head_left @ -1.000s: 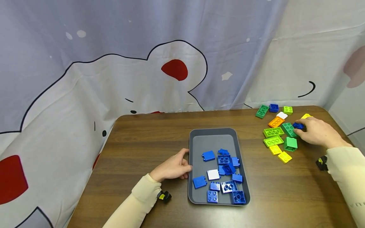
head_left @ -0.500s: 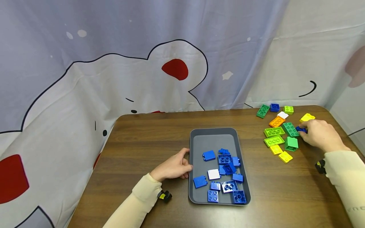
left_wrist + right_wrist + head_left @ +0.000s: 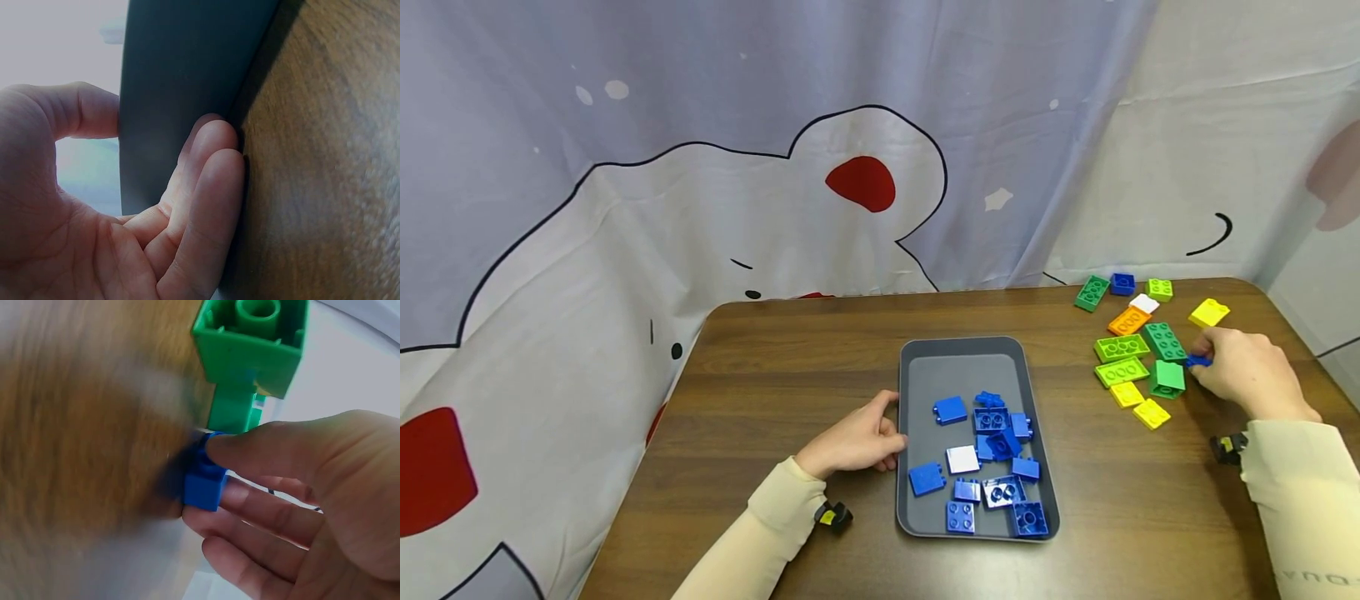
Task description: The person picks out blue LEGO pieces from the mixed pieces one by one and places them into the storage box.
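Observation:
My left hand (image 3: pixel 855 435) holds the left wall of a grey tray (image 3: pixel 906 367). In the left wrist view the thumb reaches over the rim (image 3: pixel 123 75), while curled fingers (image 3: pixel 215 194) lie against the outer wall. Inside the tray sit several blue bricks (image 3: pixel 951 409) and a white-looking one (image 3: pixel 962 459). At the far right, my right hand (image 3: pixel 1255 373) pinches a small blue brick (image 3: pixel 205 487) between thumb and fingers, low over the table. That brick is mostly hidden in the head view. Close beside it are a tall green brick (image 3: pixel 1167 379) and a flatter green brick (image 3: pixel 1164 341).
Lime bricks (image 3: pixel 1122 347), yellow bricks (image 3: pixel 1150 413), an orange brick (image 3: pixel 1129 320), a white brick (image 3: pixel 1144 303) and another blue brick (image 3: pixel 1122 284) lie at the table's right. A yellow brick (image 3: pixel 1208 312) stands near the right edge. A curtain (image 3: pixel 760 217) hangs behind the table.
My right hand has drawn the pinched blue brick nearer to me, away from the yellow brick, which now shows fully. The left hand and tray have stayed put.

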{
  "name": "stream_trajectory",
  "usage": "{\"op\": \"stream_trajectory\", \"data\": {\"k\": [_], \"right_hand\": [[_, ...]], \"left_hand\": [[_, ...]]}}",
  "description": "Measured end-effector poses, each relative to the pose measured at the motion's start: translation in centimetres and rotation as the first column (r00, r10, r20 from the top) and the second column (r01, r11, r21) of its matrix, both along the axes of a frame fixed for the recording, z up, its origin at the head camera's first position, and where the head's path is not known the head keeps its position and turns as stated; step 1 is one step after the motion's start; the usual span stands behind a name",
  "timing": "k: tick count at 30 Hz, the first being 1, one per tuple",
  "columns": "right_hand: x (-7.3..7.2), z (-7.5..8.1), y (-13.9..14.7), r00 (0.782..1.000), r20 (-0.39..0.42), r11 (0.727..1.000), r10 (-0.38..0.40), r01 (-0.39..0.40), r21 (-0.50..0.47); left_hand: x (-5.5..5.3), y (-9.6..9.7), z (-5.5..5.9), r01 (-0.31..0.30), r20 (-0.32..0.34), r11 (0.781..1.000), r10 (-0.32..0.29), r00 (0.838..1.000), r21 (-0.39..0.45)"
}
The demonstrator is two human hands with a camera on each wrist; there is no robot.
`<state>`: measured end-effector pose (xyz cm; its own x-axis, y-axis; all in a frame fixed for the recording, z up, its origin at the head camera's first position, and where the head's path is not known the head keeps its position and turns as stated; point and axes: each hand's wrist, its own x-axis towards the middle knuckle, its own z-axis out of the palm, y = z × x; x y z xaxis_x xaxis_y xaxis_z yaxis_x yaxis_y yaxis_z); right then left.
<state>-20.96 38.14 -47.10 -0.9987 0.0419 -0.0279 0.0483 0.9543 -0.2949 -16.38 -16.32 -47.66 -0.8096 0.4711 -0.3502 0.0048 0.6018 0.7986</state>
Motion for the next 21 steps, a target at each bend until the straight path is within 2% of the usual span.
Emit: {"op": "stream_trajectory", "data": {"k": [7, 12, 17, 21], "right_hand": [[1.6, -0.3, -0.1, 0.995, -0.052, 0.996, -0.085, 0.083, -0.042], [2.2, 0.9, -1.2, 0.982, -0.141, 0.991, -0.128, 0.121, -0.057], [2.3, 2.9, -3.8, 0.964, -0.257, 0.997, -0.064, 0.05, -0.063], [2.5, 4.0, -6.5, 0.958, -0.285, 0.996, 0.038, -0.058, -0.061]], "left_hand": [[0.0, 0.2, -0.2, 0.01, 0.002, 1.0, -0.01, 1.0, 0.005], [-0.1, 0.1, -0.2, 0.011, 0.003, 1.0, -0.011, 1.0, 0.006], [-0.1, -0.1, -0.2, 0.007, -0.005, 1.0, -0.007, 1.0, 0.002], [-0.1, -0.1, -0.2, 0.009, -0.005, 1.0, -0.009, 1.0, 0.0]]}}
